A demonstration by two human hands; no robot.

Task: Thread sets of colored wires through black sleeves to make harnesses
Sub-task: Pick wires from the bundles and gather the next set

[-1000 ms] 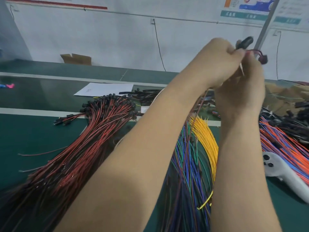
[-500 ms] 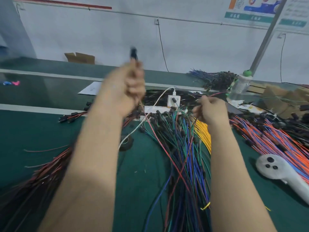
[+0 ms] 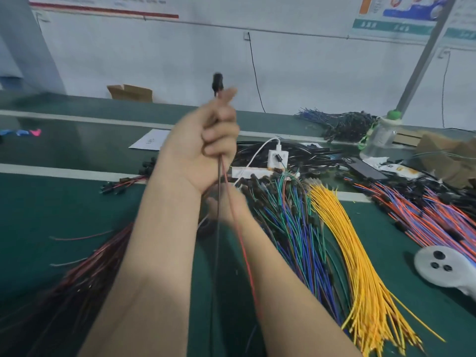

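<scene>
- Well, our left hand (image 3: 203, 148) is raised above the table (image 3: 38, 202), its fist closed round a thin red wire (image 3: 242, 243) and a dark wire (image 3: 218, 228). The black sleeve (image 3: 217, 85) pokes up just above the forefinger, at the wires' top end.
- Both wires hang slack from the bottom of the fist, down between our forearms. We judge them very light and limp: they can be pulled, hardly pushed.
- Our right hand (image 3: 226, 210) sits lower, partly behind the left wrist and blurred. The wires cross in front of it, but we cannot tell whether it holds them.
- The sleeve is probably soft and a little grippy, so it is best pinched by its sides without squashing the bore.
- Wires are best taken close to their tips, ends level, since a long free length would likely buckle.
- Loose yellow wires (image 3: 360, 266) and blue and green wires (image 3: 296, 228) lie to the right, and snagging them is a risk.
</scene>
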